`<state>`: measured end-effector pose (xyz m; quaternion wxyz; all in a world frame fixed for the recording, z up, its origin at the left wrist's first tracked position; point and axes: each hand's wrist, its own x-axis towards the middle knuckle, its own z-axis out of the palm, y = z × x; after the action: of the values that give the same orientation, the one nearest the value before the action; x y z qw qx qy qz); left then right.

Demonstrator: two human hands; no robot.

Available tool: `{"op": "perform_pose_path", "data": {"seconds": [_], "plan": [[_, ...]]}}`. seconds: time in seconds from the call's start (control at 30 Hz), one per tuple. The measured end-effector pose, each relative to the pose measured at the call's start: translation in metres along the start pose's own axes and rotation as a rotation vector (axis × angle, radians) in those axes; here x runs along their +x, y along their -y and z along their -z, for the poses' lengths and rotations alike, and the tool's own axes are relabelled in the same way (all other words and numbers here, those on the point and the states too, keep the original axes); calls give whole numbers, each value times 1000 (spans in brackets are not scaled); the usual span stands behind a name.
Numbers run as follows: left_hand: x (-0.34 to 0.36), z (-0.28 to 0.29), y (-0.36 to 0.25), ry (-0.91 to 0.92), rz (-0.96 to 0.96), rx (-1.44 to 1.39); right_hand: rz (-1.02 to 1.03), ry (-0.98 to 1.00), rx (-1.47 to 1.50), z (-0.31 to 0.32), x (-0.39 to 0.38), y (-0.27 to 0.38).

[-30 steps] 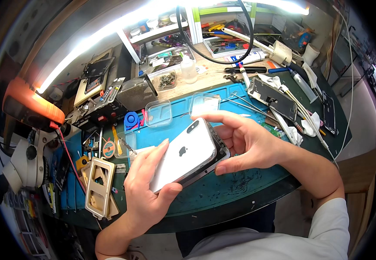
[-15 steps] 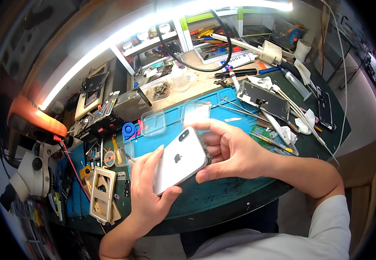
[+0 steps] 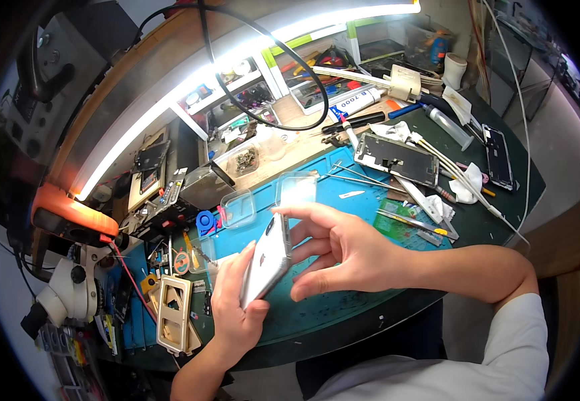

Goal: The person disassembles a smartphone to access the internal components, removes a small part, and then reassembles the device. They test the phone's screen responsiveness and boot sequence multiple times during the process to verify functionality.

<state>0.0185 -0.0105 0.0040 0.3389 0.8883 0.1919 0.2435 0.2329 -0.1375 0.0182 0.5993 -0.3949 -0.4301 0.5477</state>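
Observation:
My left hand (image 3: pixel 236 311) holds a white phone (image 3: pixel 265 259) with its camera bump at the top, tilted up so its back and side edge show. My right hand (image 3: pixel 336 257) has its fingers curled at the phone's top and far edge, the thumb angled down beside it. Beyond the phone, clear plastic containers (image 3: pixel 237 209) rest on a blue mat (image 3: pixel 376 194), near a blue tape dispenser (image 3: pixel 206 223).
At the left stand an orange device (image 3: pixel 69 217), a white microscope (image 3: pixel 69 294) and a metal frame (image 3: pixel 173 314). A dismantled phone (image 3: pixel 397 160), syringe (image 3: pixel 450 127), cables and tools crowd the right. A black cable loop (image 3: pixel 270 123) hangs over the back shelves.
The phone has turned from lying face-down and nearly flat to steeply tilted, its side edge toward me. My right thumb has come away from its edge. The view has shifted.

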Motion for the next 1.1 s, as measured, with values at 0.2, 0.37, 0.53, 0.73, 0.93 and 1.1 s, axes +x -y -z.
{"op": "perform_pose_path", "data": {"seconds": [0.2,0.37,0.53,0.73,0.93,1.1], "plan": [[-4,-5,4,265,479,-1148,54,-106,-151,4,-2,0],[-4,-15,10,400,653,-1523,112,-151,-485,-1,0,-8],[-4,-16,13,495,601,-1399,188,-166,-511,3,1,-17],[2,-12,-3,463,554,-1263,61,-169,-417,2,0,-12],[-1,-15,-3,383,572,-1304,70,-191,-426,0,0,-9],[0,-14,-5,389,580,-1325,53,-197,-439,-1,0,-8]]}}
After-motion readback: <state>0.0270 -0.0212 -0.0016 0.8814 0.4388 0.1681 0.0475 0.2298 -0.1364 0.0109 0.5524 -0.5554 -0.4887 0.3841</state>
